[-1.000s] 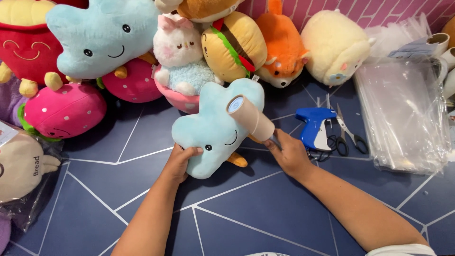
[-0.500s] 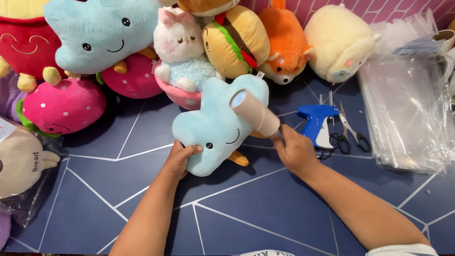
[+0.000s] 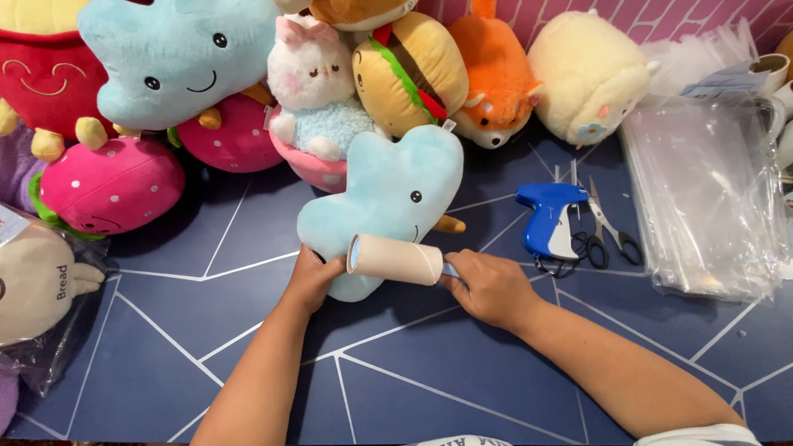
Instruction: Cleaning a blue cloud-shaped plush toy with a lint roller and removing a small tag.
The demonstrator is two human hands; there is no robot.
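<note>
On the dark blue table (image 3: 206, 388) with its thin white lines, a light blue plush toy (image 3: 388, 194) with a small stitched face lies flat, its top toward the heap of other toys at the back. At its lower end the left hand (image 3: 312, 279) grips it, fingers curled against the fabric and tucked partly under the edge, so not every fingertip shows. Across that same lower part lies a lint roller (image 3: 396, 259), a pale beige cylinder, its open end facing left and close to the left hand's knuckles. At its right end the right hand (image 3: 489, 287) is closed around the roller's handle, fingers pressed together and wrapped over it; only a short bluish bit of handle shows between hand and roll. Right of the hands, apart from both, a blue tagging gun (image 3: 547, 216) rests on the table with a pair of scissors (image 3: 610, 231) just beside it, and farther right lies a stack of clear plastic bags (image 3: 710, 198). Behind the plush toy sit a white bunny plush (image 3: 318, 91), a burger plush (image 3: 413, 70), an orange fox plush (image 3: 496, 87) and a cream round plush (image 3: 588, 78). At the left are a larger blue plush (image 3: 178, 62) and a pink strawberry plush (image 3: 107, 186).
</note>
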